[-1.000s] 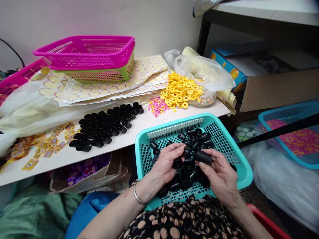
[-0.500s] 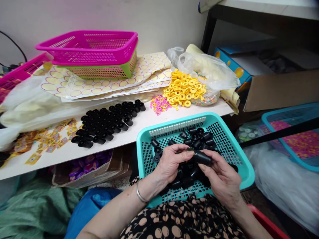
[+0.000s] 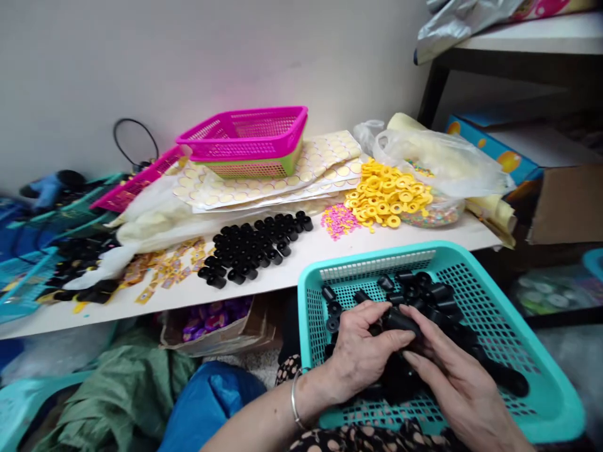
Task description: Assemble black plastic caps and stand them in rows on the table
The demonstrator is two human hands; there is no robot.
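Over the turquoise basket (image 3: 377, 255), both my hands are closed on a dark plastic cylinder (image 3: 401, 324). My left hand (image 3: 362, 355) grips its left side, thumb lying along the front. My right hand (image 3: 459, 373) curls round the right end, fingertips and thumb against it; its fingers partly hide that end. Below and behind them, loose black plastic cylinders (image 3: 440, 295) lie tumbled in the basket, some hollow at the end. On the white table (image 3: 301, 254), similar short black cylinders (image 3: 254, 243) stand close together in rows.
Yellow plastic rings (image 3: 391, 194) and pink and orange beads (image 3: 339, 221) are heaped beside plastic bags (image 3: 438, 154). A magenta basket (image 3: 245, 150) sits on sticker sheets (image 3: 330, 160). Small yellow packets (image 3: 174, 263) lie further left. Under the table stands a carton (image 3: 254, 326) of purple items.
The view has swung left, so the table and basket appear further right and lower. Both hands still hold the cylinder, now more covered by the fingers.
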